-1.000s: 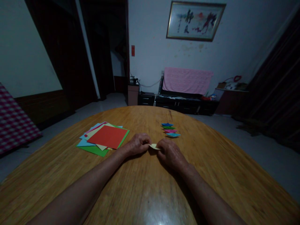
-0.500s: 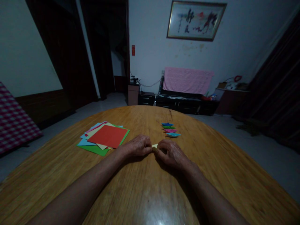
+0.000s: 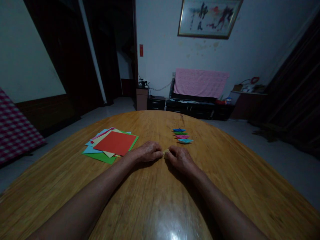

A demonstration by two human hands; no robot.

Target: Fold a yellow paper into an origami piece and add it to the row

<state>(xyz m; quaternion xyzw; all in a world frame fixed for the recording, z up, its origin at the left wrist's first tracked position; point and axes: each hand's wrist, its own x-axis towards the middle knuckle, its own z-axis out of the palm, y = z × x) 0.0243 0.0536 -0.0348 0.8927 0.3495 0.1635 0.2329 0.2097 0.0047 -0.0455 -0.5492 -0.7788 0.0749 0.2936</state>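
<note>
Between my two hands is a small piece of folded pale yellow paper, mostly hidden by fingers. My left hand is closed, its thumb and fingertips pinching the paper's left end. From the other side my right hand grips it with curled fingers. Beyond my right hand stand several small folded paper boats in a row: a light blue boat nearest, then a pink boat, a green boat and a dark blue boat.
Left of my left hand lies a loose pile of coloured paper sheets, with a red sheet on top and a green sheet sticking out below. All of it rests on a round wooden table. A pink cloth hangs beyond.
The pale yellow paper showed wider between my hands before; now my fingers cover most of it and the hands sit closer together. The view has tipped slightly down.
</note>
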